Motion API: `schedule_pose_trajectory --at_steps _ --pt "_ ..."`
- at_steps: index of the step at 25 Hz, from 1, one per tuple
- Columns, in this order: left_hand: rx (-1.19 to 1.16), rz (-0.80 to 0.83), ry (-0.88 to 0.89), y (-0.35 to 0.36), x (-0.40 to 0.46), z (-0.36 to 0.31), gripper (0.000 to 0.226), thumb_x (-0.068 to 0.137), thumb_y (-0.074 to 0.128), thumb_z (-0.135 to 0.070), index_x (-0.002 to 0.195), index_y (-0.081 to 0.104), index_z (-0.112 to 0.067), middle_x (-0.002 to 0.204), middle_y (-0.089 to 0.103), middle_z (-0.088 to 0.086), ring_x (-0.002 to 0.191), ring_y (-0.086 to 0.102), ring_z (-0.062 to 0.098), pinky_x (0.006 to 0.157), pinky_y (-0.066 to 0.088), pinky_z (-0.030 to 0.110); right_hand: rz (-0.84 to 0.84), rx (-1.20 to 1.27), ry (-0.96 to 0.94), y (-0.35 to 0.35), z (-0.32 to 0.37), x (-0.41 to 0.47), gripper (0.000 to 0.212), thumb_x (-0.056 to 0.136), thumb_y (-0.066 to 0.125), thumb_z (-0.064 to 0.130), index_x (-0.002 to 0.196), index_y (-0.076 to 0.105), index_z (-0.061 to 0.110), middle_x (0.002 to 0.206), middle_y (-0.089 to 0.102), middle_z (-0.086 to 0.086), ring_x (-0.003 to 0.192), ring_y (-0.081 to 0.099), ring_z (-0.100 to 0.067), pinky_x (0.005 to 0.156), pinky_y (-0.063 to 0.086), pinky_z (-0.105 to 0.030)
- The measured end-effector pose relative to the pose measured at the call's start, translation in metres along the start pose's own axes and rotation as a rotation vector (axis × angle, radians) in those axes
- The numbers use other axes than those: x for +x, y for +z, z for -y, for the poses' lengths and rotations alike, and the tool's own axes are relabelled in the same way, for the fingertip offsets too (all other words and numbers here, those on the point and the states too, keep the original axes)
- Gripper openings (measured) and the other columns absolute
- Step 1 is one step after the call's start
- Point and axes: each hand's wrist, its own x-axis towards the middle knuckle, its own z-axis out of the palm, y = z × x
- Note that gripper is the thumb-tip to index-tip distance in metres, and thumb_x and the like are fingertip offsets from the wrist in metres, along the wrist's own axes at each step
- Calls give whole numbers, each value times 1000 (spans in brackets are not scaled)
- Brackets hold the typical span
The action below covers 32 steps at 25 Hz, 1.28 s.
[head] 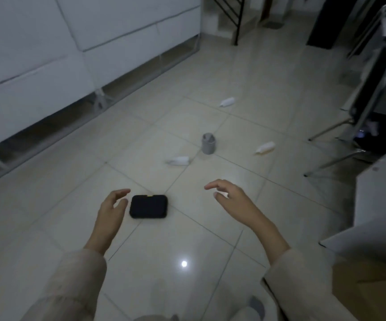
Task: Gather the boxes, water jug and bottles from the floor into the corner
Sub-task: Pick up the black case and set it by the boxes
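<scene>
Reaching down with both hands spread and empty: left hand (113, 205) just beside the flat black box (148, 206) on the floor (210, 228), right hand (231, 195) a bit apart, likely to scoop it. Three white bottles (227, 101) (265, 148) (178, 160) lying scattered farther off, near a gray cup (208, 143).

Room was dim. Glossy beige tiled floor (245, 72) reflected one ceiling light. White sofa (48, 54) stood left; metal-legged chair (358, 112) right.

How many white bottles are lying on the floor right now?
3. One far bottle toward the stairs, one right bottle near the chair legs, one near bottle left of the grey cup. Others may be out of view.
</scene>
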Motion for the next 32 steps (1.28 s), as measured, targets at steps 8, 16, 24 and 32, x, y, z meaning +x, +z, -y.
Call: schedule_pose_trajectory --at_steps 8,16,24,32 --pt "-48 -232 -187 -100 19 69 29 92 43 -4 115 59 -11 128 57 10 125 47 25 101 32 30 275 4 -27 111 43 62 30 94 43 7 114 61 19 118 54 7 105 46 1 74 27 13" --pt "-55 -229 -318 -87 111 103 28 93 43 -4 114 59 -12 126 58 6 120 48 17 99 31 26 254 36 70 132 12 182 28 93 44 5 108 62 20 119 56 8 114 48 -7 80 32 -1" --pt "-10 -141 -430 -11 256 208 28 93 43 -6 116 57 -14 119 57 0 115 48 14 96 32 25 169 81 347 208 -100 324 35 89 47 1 118 54 18 114 54 8 104 51 -13 76 38 -10" --pt "93 47 -539 106 389 466 44 91 54 -18 132 41 -9 135 47 11 125 44 26 98 35 31 80 178 673 392 -319 442 54 90 56 15 138 31 15 120 38 -2 109 43 -14 82 33 -18"
